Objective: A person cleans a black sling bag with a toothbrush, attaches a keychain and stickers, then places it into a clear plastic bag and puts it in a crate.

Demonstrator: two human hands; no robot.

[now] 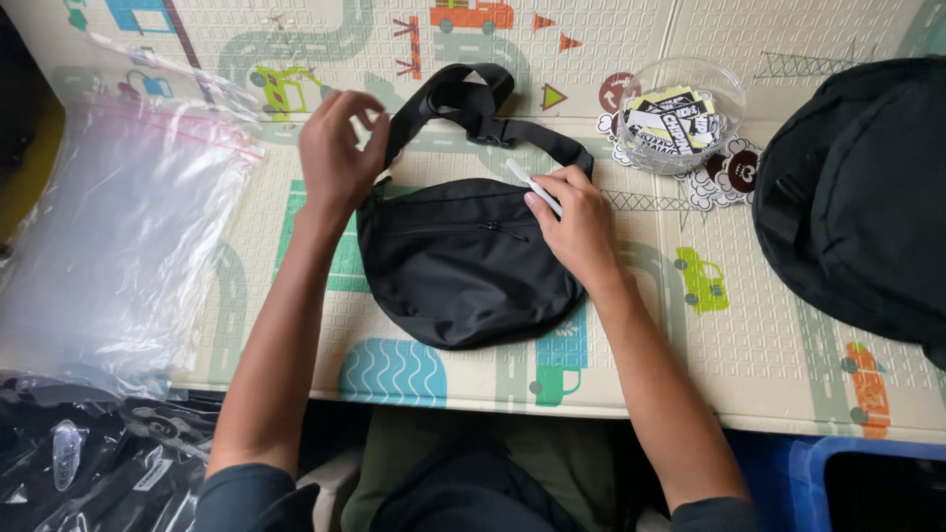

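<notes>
Resting flat in the middle of the play mat point(749, 325), the black sling bag point(463, 261) lies right in front of you, its strap point(473, 103) looped away from you above the body. It looks like soft, light fabric that will sag and fold rather than keep its shape, so I judge the firmer spots are the better grips: the strap where it meets the body, the buckle point(490, 126) on the strap, or the seam along the top edge near the zip point(493, 229).

Your left hand point(337, 158) hovers at the bag's upper left corner where the strap joins, fingers loosely curled with thumb and fingertips close together; whether they actually pinch the strap cannot be told. Your right hand point(576, 222) rests on the bag's upper right edge, its fingers pressed together around a thin white strip point(532, 183) that points towards the strap.

Counting: one sling bag under your hands, and one larger black bag point(857, 197) well to its right. One clear round tub point(680, 113) of stickers stands up and to the right of the sling bag, with loose stickers point(724, 172) around its base, too overlapped to count. To the left of the sling bag lies a stack of clear zip bags point(118, 236), number unclear, and below those, off the mat's edge, more black items in plastic wrap point(99, 463).
</notes>
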